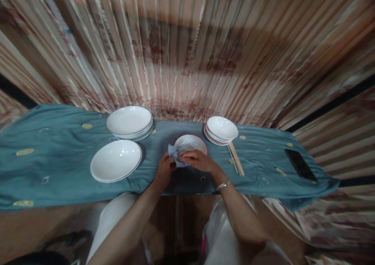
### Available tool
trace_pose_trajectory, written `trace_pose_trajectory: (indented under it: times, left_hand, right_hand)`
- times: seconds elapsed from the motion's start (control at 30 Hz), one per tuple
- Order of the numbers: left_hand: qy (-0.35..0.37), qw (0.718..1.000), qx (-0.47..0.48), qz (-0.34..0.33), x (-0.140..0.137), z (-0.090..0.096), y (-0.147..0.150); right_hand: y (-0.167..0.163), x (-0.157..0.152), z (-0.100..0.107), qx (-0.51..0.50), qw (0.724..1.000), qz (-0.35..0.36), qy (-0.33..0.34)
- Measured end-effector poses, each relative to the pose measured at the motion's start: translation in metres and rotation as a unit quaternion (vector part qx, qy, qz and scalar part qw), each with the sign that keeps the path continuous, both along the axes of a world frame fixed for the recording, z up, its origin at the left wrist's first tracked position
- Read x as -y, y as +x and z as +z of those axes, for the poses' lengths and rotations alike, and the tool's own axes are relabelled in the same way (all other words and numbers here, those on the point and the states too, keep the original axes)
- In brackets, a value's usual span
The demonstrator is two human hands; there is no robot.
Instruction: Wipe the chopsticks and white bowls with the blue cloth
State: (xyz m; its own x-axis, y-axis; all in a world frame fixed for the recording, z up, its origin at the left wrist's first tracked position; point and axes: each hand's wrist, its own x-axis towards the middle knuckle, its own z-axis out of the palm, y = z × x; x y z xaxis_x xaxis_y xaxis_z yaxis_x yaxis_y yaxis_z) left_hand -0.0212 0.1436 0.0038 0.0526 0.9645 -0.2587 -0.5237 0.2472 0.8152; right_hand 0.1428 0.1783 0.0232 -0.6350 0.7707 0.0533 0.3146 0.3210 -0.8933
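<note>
A small white dish (191,141) with a red rim sits on the cloth-covered table in front of me. A pale blue cloth (172,149) is bunched in the dish and hangs over its left side. My left hand (165,166) is closed on the cloth at the dish's left edge; whether it also grips the rim is hidden. From the right, my right hand (200,160) reaches over the near rim, its fingers bent onto the cloth inside the dish. Part of the cloth is covered by these fingers.
Back left stands a stack of white plates (129,120), with large white bowls (116,160) nearer me. Stacked small bowls (222,128) stand to the right, chopsticks (236,160) beside them. A black phone (300,165) lies far right on the teal tablecloth (64,155). A curtain (181,62) hangs behind.
</note>
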Motion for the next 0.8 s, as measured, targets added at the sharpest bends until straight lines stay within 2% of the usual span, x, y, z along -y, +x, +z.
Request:
trace_pose_trajectory:
  times: [0.2,0.4,0.5,0.6,0.7,0.8]
  left_hand:
    - [-0.021,0.999,-0.015,0.032,-0.006,-0.006,0.001]
    - [0.030,0.998,-0.056,0.020,-0.007,-0.011,0.002]
    - [0.046,0.997,-0.057,0.010,-0.008,-0.012,0.002]
    - [0.053,0.996,-0.069,0.006,-0.008,-0.012,0.001]
    - [0.059,0.995,-0.079,0.004,-0.010,-0.013,0.001]
    - [0.052,0.995,-0.085,0.009,-0.012,-0.014,0.002]
  right_hand:
    - [0.012,0.008,0.014,0.081,0.996,-0.017,-0.017]
    - [0.021,0.012,0.022,0.184,0.982,-0.041,0.014]
    - [0.021,0.013,0.024,0.279,0.957,-0.067,0.050]
    - [0.019,0.014,0.025,0.383,0.911,-0.101,0.114]
    - [0.016,0.014,0.023,0.442,0.872,-0.128,0.168]
    - [0.013,0.011,0.016,0.445,0.864,-0.132,0.194]
